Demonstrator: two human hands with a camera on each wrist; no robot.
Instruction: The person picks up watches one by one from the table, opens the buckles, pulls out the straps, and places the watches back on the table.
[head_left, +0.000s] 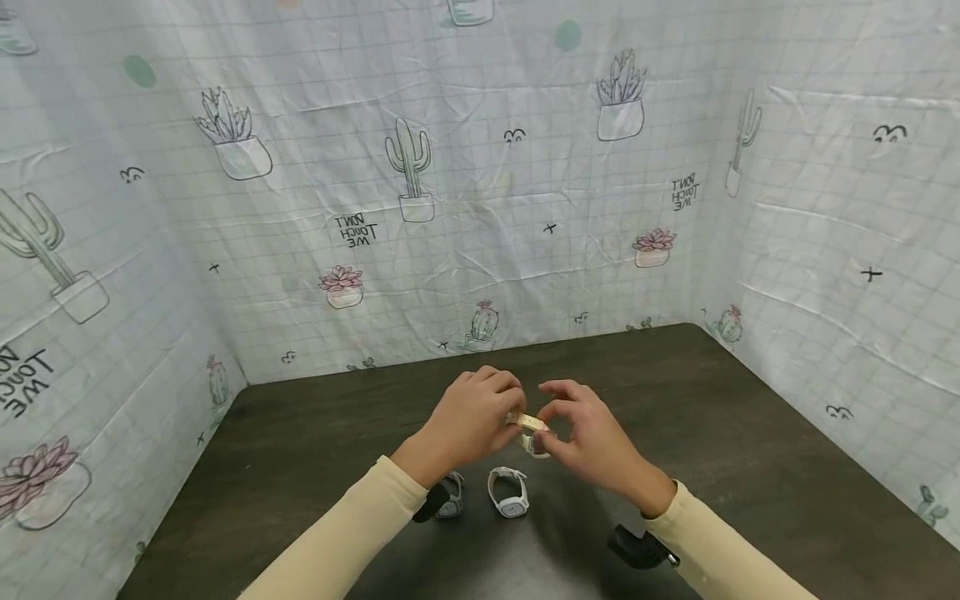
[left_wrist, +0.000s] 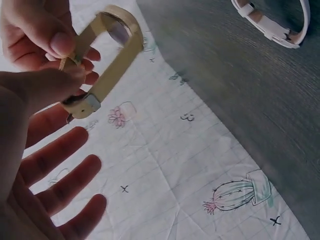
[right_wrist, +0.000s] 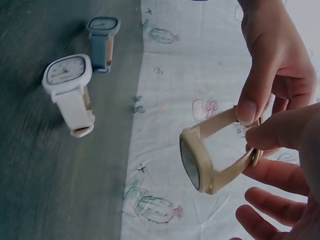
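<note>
A cream-yellow wristwatch (head_left: pixel 532 422) is held up above the dark table, its strap bent into a loop. My left hand (head_left: pixel 480 417) pinches the strap between thumb and forefinger. From the other side my right hand (head_left: pixel 585 433) pinches it close by, thumb and forefinger together and the remaining fingers spread. The strap ends meet at a small metal buckle (left_wrist: pixel 91 104), partly covered by fingertips; whether it is fastened I cannot tell. In the right wrist view the dial (right_wrist: pixel 190 160) faces left, away from both hands.
A white watch (head_left: pixel 510 505) stands on the dark table (head_left: pixel 315 467) below the hands. Left of it is a grey-blue watch (head_left: pixel 452 495), partly hidden by my left wrist. Patterned cloth (head_left: pixel 465 167) with cactus drawings encloses the table's back and sides.
</note>
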